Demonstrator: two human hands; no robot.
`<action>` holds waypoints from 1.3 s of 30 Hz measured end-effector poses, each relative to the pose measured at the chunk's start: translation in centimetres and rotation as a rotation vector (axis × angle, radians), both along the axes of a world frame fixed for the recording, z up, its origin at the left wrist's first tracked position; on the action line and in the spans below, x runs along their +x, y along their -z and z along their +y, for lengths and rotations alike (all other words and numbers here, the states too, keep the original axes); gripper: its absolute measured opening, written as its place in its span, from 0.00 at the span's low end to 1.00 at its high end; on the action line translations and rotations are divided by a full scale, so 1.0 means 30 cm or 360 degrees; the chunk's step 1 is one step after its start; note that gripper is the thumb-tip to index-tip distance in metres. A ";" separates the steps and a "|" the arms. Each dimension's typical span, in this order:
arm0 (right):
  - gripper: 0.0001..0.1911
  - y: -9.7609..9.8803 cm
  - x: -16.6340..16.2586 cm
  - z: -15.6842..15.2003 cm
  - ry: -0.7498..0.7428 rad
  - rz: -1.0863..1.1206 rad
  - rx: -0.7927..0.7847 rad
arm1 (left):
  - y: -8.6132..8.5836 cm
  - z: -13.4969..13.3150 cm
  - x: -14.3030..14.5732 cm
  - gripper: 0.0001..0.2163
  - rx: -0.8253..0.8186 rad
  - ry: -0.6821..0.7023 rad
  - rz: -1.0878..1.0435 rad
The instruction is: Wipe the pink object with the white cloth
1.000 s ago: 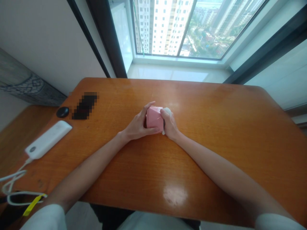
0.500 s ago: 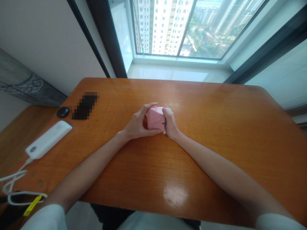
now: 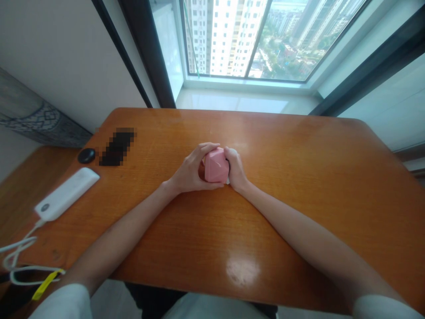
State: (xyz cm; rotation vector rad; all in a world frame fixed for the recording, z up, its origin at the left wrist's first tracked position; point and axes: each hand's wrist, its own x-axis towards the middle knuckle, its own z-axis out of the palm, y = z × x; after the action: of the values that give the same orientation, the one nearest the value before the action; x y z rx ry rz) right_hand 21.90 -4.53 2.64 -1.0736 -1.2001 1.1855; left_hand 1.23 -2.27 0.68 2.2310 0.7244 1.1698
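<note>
Between my hands, over the middle of the wooden table, is a small pink faceted block (image 3: 216, 165), cube-like in shape. A bit of white shows at its lower right edge, beside the right palm. My left hand (image 3: 194, 170) clasps the block from the left, fingers over the far side and thumb along the near side. My right hand (image 3: 237, 169) is closed on the right side, its thumb on the upper right corner. The right fingers are hidden behind the block and hand. Whether the block touches the table I cannot tell.
At the left of the wooden table (image 3: 282, 235) lie a white power bank (image 3: 68, 193) with a white cable (image 3: 23, 254), a round black object (image 3: 86, 155) and a blurred-out dark item (image 3: 117, 147). A window (image 3: 245, 40) stands beyond the far edge.
The pink block has turned a little between my hands; the dark spot at its right edge no longer shows. Both hands have stayed almost in place.
</note>
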 end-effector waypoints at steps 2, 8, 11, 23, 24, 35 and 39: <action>0.41 -0.006 0.000 -0.015 -0.0082 -0.0038 -0.0042 | -0.004 -0.003 -0.004 0.50 -0.0280 -0.0006 -0.0011; 0.43 -0.018 0.000 -0.027 -0.0145 -0.0032 -0.0093 | 0.006 -0.006 -0.007 0.47 -0.0488 -0.0001 -0.0050; 0.43 -0.024 -0.003 -0.024 -0.0136 -0.0012 -0.0095 | 0.015 -0.006 -0.002 0.47 -0.0463 0.0005 -0.0051; 0.41 -0.012 -0.007 0.006 -0.0050 0.0129 -0.0079 | 0.050 0.027 -0.030 0.66 0.0038 0.0096 0.0081; 0.41 -0.005 -0.006 0.016 -0.0045 0.0153 -0.0089 | 0.050 0.030 -0.033 0.67 0.0110 0.0088 0.0138; 0.41 0.004 0.002 -0.022 -0.0067 -0.0004 -0.0045 | 0.001 -0.012 -0.005 0.47 -0.0273 -0.0008 -0.0008; 0.41 -0.026 -0.004 -0.031 -0.0063 -0.0022 -0.0039 | 0.033 0.007 -0.015 0.56 -0.0265 0.0046 -0.0011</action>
State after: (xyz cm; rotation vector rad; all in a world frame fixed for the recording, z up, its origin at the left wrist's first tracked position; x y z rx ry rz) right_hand 21.79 -5.46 3.42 -1.0819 -1.2252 1.2280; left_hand 0.76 -2.07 -0.31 2.0920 0.7561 1.0625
